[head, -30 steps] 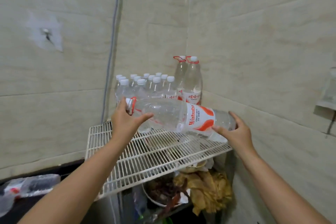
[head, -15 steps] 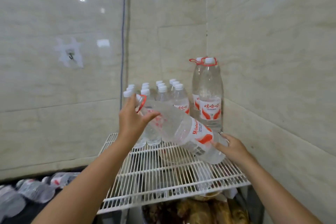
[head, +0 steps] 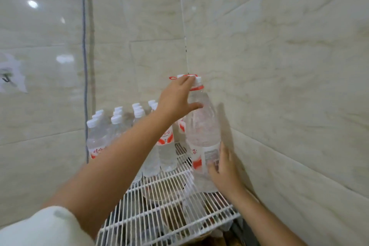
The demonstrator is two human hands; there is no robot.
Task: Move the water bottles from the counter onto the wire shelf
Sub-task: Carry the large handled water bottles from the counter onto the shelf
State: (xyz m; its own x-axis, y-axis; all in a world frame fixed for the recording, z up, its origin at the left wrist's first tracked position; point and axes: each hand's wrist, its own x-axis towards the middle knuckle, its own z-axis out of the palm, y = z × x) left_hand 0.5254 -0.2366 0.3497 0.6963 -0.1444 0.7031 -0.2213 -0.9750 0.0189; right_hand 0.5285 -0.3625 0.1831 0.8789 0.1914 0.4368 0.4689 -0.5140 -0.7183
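Left hand (head: 175, 97) grips large water bottle (head: 202, 132) at neck, thumb curled round; right hand (head: 223, 170) fingers straight, pressing its label (bottle upright on wire shelf (head: 159, 211)).

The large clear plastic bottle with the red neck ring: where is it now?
In the head view, the large clear plastic bottle stands upright on the white wire shelf, right side by the tiled wall, between the left hand and the right hand.

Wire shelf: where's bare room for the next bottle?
Free: the front half of the white wire shelf, between the small clear bottles and its front edge. Crowded: the back row and the right corner, where both hands steady the large clear bottle.
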